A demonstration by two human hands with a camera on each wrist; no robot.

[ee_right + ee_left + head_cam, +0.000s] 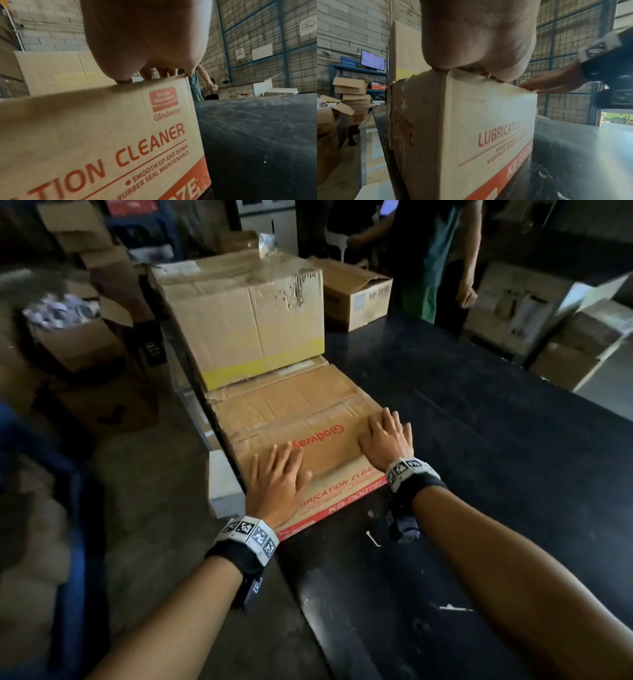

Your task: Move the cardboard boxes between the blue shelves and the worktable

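**Both palms flat on the Glodway carton at the table's edge**

And here we are at the black worktable [479, 412], where the Glodway lubrication-cleaner carton [298, 419] sits along the table's left edge, its printed red-banded face turned toward the person. The left hand [277, 481] lies flat on the near part of the lid, fingers straight and spread. The right hand [385, 440] does the same at the carton's right side, fingertips reaching over the top. Nothing is gripped; both hands are pressing, not clasping.

Why flat palms? It reads as a push or a steadying press: the wrist views show each heel of the hand bearing on the top front edge, a good spot for sliding the carton along the surface.

Just beyond it, touching or nearly so, stands a taller plain box with yellow tape [243, 320], so the row runs lengthwise down the edge. A third, open box [356, 296] sits farther back, near a bystander [442, 258].
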